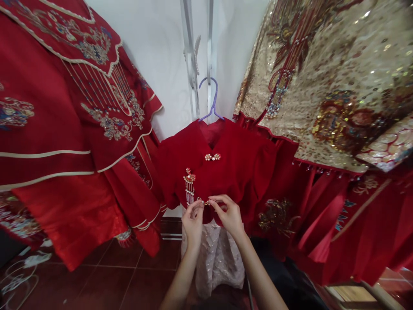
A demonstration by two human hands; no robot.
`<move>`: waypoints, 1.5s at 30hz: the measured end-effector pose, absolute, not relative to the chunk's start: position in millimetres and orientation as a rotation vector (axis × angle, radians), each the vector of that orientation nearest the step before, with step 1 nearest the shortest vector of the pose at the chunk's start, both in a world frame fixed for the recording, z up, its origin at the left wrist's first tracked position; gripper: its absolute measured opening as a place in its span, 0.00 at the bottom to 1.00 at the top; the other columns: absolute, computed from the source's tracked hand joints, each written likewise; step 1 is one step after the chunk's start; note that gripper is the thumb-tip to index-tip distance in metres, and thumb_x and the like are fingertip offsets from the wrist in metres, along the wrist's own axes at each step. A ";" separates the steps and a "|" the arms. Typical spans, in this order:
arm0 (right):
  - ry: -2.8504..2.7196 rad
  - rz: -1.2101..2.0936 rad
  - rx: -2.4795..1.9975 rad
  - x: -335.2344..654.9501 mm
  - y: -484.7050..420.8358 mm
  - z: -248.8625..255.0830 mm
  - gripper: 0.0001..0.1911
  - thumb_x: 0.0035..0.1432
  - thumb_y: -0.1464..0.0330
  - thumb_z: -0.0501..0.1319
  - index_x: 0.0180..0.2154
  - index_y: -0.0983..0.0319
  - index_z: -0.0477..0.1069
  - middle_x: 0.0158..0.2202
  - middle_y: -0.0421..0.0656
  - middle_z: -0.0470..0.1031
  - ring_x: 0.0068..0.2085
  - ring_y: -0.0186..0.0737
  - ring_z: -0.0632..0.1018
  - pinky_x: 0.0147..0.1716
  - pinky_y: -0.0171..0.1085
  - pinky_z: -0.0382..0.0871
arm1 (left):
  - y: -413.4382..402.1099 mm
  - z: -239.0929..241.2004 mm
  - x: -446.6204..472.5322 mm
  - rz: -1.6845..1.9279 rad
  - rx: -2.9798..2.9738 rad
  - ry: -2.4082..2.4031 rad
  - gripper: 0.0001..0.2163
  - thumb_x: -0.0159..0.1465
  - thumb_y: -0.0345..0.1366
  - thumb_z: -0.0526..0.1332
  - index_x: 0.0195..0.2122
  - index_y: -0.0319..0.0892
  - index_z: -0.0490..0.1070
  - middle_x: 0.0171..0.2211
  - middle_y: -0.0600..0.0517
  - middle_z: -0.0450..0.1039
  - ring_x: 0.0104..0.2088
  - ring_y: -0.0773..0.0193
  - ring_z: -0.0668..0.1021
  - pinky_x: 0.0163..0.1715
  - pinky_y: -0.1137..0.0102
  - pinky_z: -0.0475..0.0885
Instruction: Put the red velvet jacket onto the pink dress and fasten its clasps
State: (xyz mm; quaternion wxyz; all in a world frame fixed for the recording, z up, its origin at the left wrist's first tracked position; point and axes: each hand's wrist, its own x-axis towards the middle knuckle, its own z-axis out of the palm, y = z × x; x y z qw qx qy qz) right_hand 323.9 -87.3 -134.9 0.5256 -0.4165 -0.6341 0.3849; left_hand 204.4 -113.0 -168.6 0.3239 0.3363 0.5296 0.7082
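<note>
A short-sleeved red top [232, 172] hangs on a purple hanger [213, 101] in front of me. At its lower front, my left hand [193, 217] and my right hand [228, 213] pinch the two sides of a small gold-and-pearl clasp [206, 203], close together. Whether its halves are joined I cannot tell. Higher up, a beaded clasp [213, 157] sits below the V-shaped neckline. Left of it hangs a tasselled brooch [189, 185]. Below the top is a pale, shiny skirt [219, 258], partly covered by my arms.
On the left hangs a red embroidered costume [64, 107]. A gold sequined garment [322, 77] over red skirts hangs on the right. Behind the hanger stands a metal rail [190, 64] against a white wall. White cables [19, 275] lie on the dark red tiled floor [106, 280].
</note>
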 end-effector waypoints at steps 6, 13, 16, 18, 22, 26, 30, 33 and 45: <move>-1.550 0.768 -1.003 308.6 -88.3 -141.3 0.10 0.62 0.64 0.59 0.41 0.59 0.77 0.40 0.45 0.75 0.39 0.38 0.78 0.35 0.35 0.75 | -117.5 -167.1 201.6 1.832 0.937 1.394 0.13 0.55 0.40 0.68 0.37 0.38 0.76 0.37 0.45 0.80 0.37 0.59 0.81 0.44 0.64 0.77; -1.602 0.835 -0.942 309.8 -87.5 -147.0 0.10 0.61 0.65 0.60 0.43 0.59 0.76 0.41 0.45 0.73 0.39 0.37 0.77 0.35 0.35 0.76 | -115.4 -164.8 195.0 1.803 0.992 1.360 0.12 0.54 0.38 0.69 0.36 0.37 0.77 0.35 0.45 0.80 0.36 0.60 0.81 0.43 0.65 0.77; -1.597 0.767 -0.960 308.4 -87.1 -149.4 0.10 0.62 0.66 0.59 0.42 0.60 0.76 0.40 0.45 0.73 0.38 0.36 0.77 0.37 0.36 0.76 | -113.8 -164.9 191.5 1.755 1.025 1.366 0.11 0.54 0.38 0.68 0.36 0.38 0.78 0.35 0.45 0.80 0.36 0.60 0.81 0.43 0.65 0.76; -1.605 0.718 -0.974 307.1 -86.9 -150.9 0.10 0.62 0.67 0.59 0.42 0.60 0.76 0.40 0.45 0.73 0.37 0.36 0.77 0.38 0.36 0.75 | -112.3 -165.6 189.3 1.718 1.028 1.367 0.11 0.53 0.37 0.68 0.36 0.38 0.78 0.35 0.45 0.81 0.36 0.60 0.82 0.42 0.65 0.76; -1.617 0.696 -0.970 305.6 -86.1 -154.1 0.10 0.63 0.67 0.58 0.43 0.59 0.76 0.41 0.45 0.73 0.39 0.37 0.77 0.39 0.36 0.75 | -107.5 -166.8 184.6 1.668 1.018 1.351 0.12 0.52 0.36 0.68 0.36 0.37 0.78 0.35 0.45 0.81 0.35 0.61 0.82 0.40 0.66 0.77; -1.635 0.659 -0.973 305.3 -84.0 -158.5 0.10 0.63 0.67 0.57 0.43 0.59 0.76 0.40 0.45 0.72 0.37 0.36 0.77 0.39 0.36 0.75 | -100.5 -165.9 179.1 1.615 1.029 1.322 0.11 0.50 0.36 0.68 0.34 0.37 0.77 0.32 0.45 0.81 0.33 0.61 0.81 0.38 0.67 0.76; -1.618 0.613 -0.992 304.4 -79.1 -162.4 0.11 0.63 0.67 0.57 0.43 0.59 0.76 0.40 0.45 0.72 0.37 0.36 0.77 0.39 0.37 0.76 | -93.8 -163.3 172.8 1.559 1.149 1.330 0.08 0.51 0.34 0.66 0.32 0.37 0.77 0.31 0.46 0.81 0.32 0.61 0.81 0.38 0.67 0.76; -1.610 0.615 -0.984 303.6 -73.4 -162.7 0.11 0.63 0.66 0.57 0.43 0.59 0.76 0.40 0.45 0.71 0.38 0.37 0.77 0.39 0.36 0.77 | -89.3 -162.8 169.7 1.540 1.241 1.329 0.08 0.52 0.32 0.65 0.33 0.37 0.77 0.31 0.46 0.81 0.33 0.62 0.81 0.39 0.68 0.75; -1.408 0.595 -1.108 319.8 -91.7 -146.5 0.10 0.64 0.66 0.54 0.41 0.61 0.73 0.40 0.46 0.74 0.38 0.38 0.77 0.35 0.36 0.76 | -100.1 -171.7 163.5 1.752 1.190 1.545 0.06 0.55 0.32 0.61 0.33 0.39 0.73 0.32 0.48 0.77 0.32 0.65 0.78 0.37 0.69 0.73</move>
